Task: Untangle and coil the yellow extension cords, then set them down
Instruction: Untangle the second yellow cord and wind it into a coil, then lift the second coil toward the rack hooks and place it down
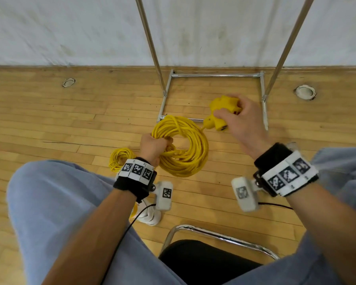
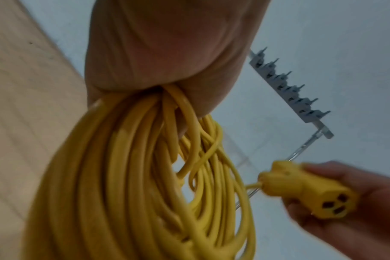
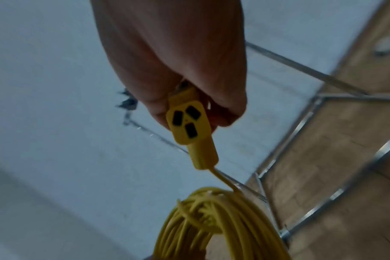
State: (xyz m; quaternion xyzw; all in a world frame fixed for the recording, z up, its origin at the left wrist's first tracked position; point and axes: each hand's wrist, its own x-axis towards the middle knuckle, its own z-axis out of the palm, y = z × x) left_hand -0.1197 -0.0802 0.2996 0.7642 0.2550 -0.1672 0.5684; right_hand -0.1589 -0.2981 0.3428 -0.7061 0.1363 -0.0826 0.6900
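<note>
A thick coil of yellow extension cord (image 1: 190, 150) hangs in front of my knees, and my left hand (image 1: 152, 148) grips its near-left side in a fist. The left wrist view shows the coil (image 2: 127, 176) bunched under my curled fingers. My right hand (image 1: 237, 116) holds the cord's yellow socket end (image 1: 219, 123) up to the right of the coil; the socket face (image 3: 186, 121) shows between thumb and fingers, with a short lead running down to the coil (image 3: 214, 219). A second, smaller yellow coil (image 1: 119, 158) lies on the floor by my left wrist.
I sit on a chrome-framed chair (image 1: 220, 236) with my knees spread over a wooden floor (image 1: 70, 124). A metal rack frame (image 1: 214, 76) stands ahead against the white wall. Two round floor fittings (image 1: 305, 91) sit near the wall. My white shoe (image 1: 150, 217) is below the left wrist.
</note>
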